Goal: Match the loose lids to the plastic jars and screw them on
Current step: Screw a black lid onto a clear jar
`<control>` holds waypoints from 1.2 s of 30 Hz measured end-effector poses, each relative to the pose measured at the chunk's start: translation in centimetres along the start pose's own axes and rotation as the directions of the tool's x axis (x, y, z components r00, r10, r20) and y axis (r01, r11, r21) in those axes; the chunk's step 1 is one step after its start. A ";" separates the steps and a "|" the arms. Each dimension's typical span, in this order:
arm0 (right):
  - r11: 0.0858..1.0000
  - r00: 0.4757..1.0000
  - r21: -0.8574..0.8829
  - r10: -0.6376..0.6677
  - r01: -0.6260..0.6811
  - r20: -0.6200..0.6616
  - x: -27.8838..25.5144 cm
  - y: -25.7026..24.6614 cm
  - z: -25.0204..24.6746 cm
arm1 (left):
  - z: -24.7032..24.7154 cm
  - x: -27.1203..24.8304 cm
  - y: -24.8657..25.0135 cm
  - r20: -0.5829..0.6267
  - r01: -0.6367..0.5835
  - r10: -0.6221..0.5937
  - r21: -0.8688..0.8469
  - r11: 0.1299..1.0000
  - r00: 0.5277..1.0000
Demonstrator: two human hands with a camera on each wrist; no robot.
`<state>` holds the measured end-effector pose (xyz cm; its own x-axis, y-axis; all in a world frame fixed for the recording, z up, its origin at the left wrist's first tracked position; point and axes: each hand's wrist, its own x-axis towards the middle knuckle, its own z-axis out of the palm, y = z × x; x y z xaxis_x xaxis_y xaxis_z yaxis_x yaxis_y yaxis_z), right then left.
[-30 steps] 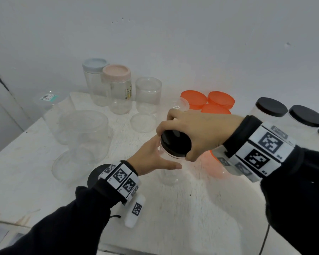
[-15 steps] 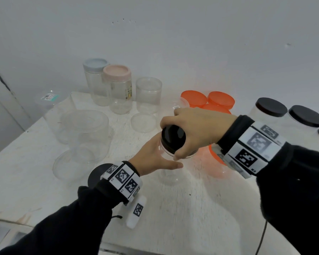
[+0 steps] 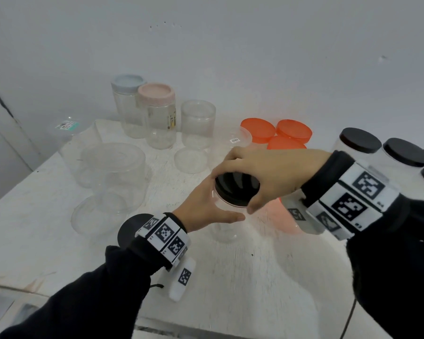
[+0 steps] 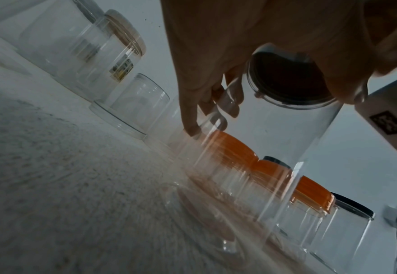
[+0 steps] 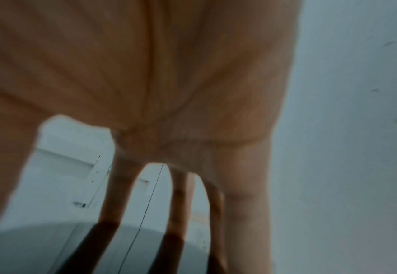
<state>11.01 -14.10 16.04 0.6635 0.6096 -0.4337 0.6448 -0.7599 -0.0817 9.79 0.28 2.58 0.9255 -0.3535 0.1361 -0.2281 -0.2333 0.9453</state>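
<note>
A clear plastic jar (image 3: 224, 231) stands on the white table (image 3: 255, 277) at the centre. My left hand (image 3: 220, 209) grips its side, thumb in front and fingers (image 4: 192, 103) round the back. A black lid (image 3: 240, 194) sits on the jar's mouth. My right hand (image 3: 230, 187) comes from above and grips the rim of the lid with curled fingers and thumb. In the left wrist view the black lid (image 4: 291, 79) caps the jar (image 4: 274, 148). In the blurred right wrist view the lid (image 5: 40, 250) lies under my spread fingers (image 5: 115, 194).
A loose black lid (image 3: 127, 228) lies under my left wrist. Wide clear jars (image 3: 113, 172) stand at the left. At the back are a blue-lidded jar (image 3: 127, 84), a pink-lidded jar (image 3: 156, 94), an open jar (image 3: 197, 123) and a clear lid (image 3: 191, 159). Orange lids (image 3: 257, 129) and black-lidded jars (image 3: 360, 140) are on the right.
My right hand has turned on the black lid, which went from tilted to sitting level on the jar's mouth. The left hand has kept its grip on the jar.
</note>
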 end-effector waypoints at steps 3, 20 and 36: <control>0.999 0.995 -0.040 0.012 -0.016 -0.095 0.5 -0.1 0.4 | 0.1 -0.1 -0.1 -0.006 0.005 -0.005 0.004 1.000 1.000; 1.000 0.999 -0.017 0.006 -0.007 -0.048 0.7 -0.1 0.9 | 0.4 -0.2 0.3 -0.033 -0.041 0.040 -0.001 0.999 0.999; 1.000 0.997 -0.024 0.007 -0.009 -0.079 0.1 -0.3 0.4 | 0.8 -0.4 0.2 -0.050 -0.023 0.022 -0.014 1.000 0.999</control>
<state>10.69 -13.94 15.63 0.6957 0.6204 -0.3621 0.6478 -0.7597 -0.0568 9.15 -0.32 2.52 0.9342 -0.3129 0.1714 -0.2448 -0.2126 0.9460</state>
